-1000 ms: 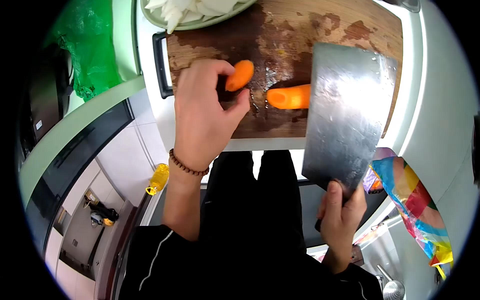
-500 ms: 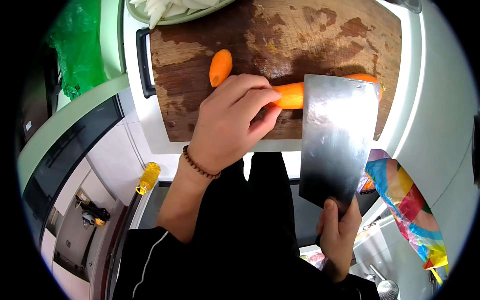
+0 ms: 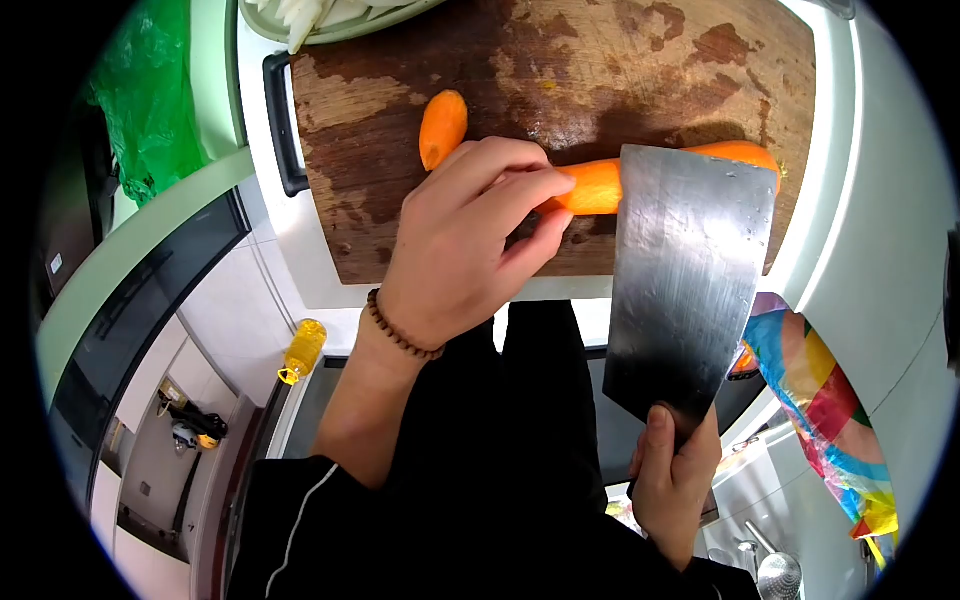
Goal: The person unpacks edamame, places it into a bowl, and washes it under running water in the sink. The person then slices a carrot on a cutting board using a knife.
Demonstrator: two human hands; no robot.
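Observation:
My left hand [image 3: 475,225] grips the left end of an orange carrot [image 3: 594,187] lying across the wooden cutting board [image 3: 380,225]. In my right hand [image 3: 677,470] is the handle of a wide cleaver [image 3: 690,270], its broad blade over part of the carrot. The carrot's far end shows beyond the blade at the right. A short carrot piece [image 3: 443,130] lies apart on the board, just above my left hand.
A green-rimmed dish of white slices [image 3: 345,14] stands at the top left. Green plastic [image 3: 155,100] lies farther left, and a colourful bag [image 3: 825,400] is at the right. A yellow bottle [image 3: 305,347] is low on the left.
My left hand has let go of the short piece, now left on the board, and moved right onto the long carrot. The cleaver remains over the long carrot, its top edge lower than before.

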